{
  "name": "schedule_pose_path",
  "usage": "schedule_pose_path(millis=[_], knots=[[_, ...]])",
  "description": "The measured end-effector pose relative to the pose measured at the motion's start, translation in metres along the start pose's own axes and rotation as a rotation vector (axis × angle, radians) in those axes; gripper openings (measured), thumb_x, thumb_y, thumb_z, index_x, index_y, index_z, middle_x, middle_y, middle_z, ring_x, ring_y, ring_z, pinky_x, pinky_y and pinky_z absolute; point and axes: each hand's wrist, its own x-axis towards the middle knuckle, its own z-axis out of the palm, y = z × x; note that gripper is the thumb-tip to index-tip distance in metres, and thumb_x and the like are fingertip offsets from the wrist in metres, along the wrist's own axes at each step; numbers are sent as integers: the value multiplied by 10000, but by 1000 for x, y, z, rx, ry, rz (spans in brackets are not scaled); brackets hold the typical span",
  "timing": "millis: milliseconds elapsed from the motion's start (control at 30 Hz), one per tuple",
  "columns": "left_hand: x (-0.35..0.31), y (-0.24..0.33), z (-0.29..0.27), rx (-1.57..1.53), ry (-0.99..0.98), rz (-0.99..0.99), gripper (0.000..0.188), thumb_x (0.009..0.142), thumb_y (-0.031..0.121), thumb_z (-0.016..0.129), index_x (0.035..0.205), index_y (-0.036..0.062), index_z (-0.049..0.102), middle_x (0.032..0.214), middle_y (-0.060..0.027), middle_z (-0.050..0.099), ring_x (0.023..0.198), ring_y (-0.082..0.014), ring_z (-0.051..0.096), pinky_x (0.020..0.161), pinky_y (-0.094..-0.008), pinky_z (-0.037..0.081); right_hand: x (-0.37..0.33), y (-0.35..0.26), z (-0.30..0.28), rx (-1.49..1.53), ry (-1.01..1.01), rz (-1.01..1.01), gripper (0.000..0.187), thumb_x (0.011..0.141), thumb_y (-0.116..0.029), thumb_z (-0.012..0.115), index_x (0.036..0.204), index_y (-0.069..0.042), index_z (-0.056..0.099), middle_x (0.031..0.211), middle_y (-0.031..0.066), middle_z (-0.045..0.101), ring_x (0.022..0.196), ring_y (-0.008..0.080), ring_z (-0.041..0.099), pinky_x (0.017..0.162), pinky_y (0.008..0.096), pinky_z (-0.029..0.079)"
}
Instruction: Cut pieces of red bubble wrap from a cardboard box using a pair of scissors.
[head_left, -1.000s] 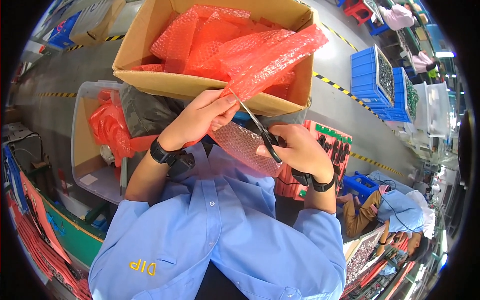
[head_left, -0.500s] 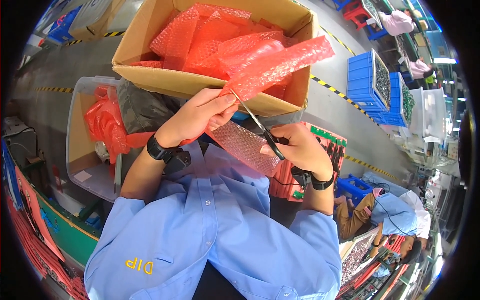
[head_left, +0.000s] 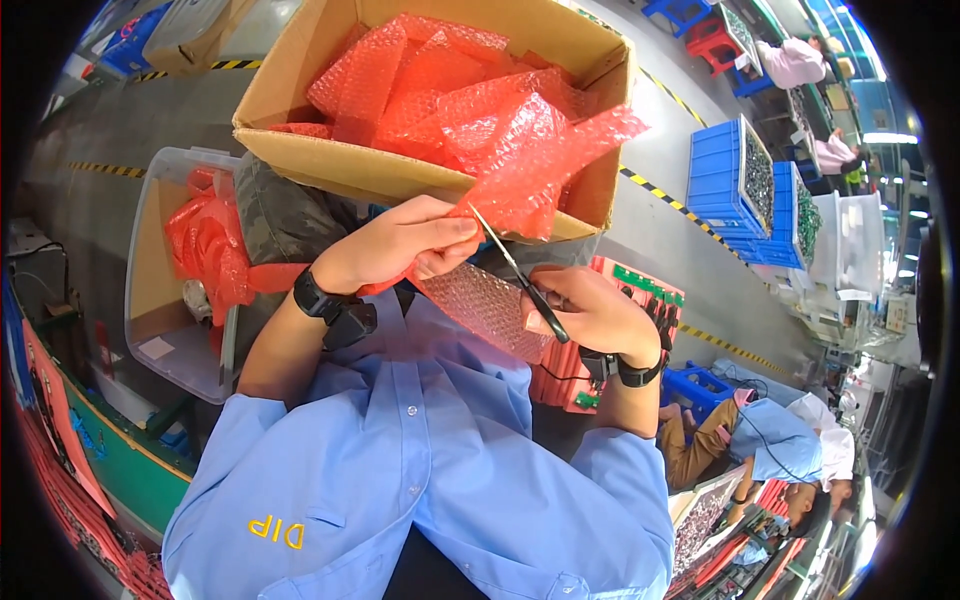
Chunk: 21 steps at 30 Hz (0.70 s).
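My left hand is closed, pinching red bubble wrap at its edge in front of the carton. In my right hand, fingers sit round the black handles of a pair of scissors. The blades point up and left, and their tips meet the wrap beside my left fingertips. One part of the wrap extends up and right over the carton's front edge. Below the blades, a paler strip of bubble wrap slants between my hands. A length of wrap also trails left from under my left wrist.
An open cardboard carton full of red bubble wrap pieces stands ahead. At left, a clear plastic bin holds more wrap. Red trays with green circuit boards lie beyond my right hand. Blue crates and a co-worker are at right.
The wrap's free upper part has sagged lower and crumpled toward the carton. My right hand and the scissors have shifted slightly left and down. My left hand keeps its pinch.
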Motion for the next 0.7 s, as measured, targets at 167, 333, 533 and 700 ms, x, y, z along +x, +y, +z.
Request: schedule_pose_path(millis=[167, 333, 533, 700], knots=[[0, -3, 1, 7, -41, -72, 389, 1099, 327, 475, 771, 121, 436, 654, 72, 346, 570, -47, 280, 521, -240, 215, 3, -4, -2, 25, -52, 81, 510, 918, -451, 749, 859, 40, 623, 661, 161, 502, 609, 280, 454, 596, 400, 414], [-1, -4, -1, 1, -58, -48, 372, 1094, 321, 491, 786, 115, 458, 672, 64, 378, 585, -47, 310, 527, -235, 232, 6, -2, -1, 81, -28, 116, 469, 908, -417, 769, 883, 40, 663, 669, 149, 496, 629, 246, 451, 614, 376, 427], [-16, -10, 13, 101, 136, 24, 271, 1048, 250, 595, 849, 76, 539, 720, 49, 441, 652, -41, 389, 567, -228, 309, -1, -1, 17, 194, 132, -278, 485, 814, -414, 849, 854, 26, 648, 811, 41, 577, 699, 142, 519, 626, 298, 415], [-36, -18, 15, 403, 178, 184, 187, 976, 172, 696, 899, 40, 588, 776, 43, 518, 717, -58, 471, 636, -235, 395, -29, -12, 9, 259, 220, -186, 499, 774, -418, 861, 862, 28, 652, 901, 75, 616, 746, 181, 568, 665, 304, 451]])
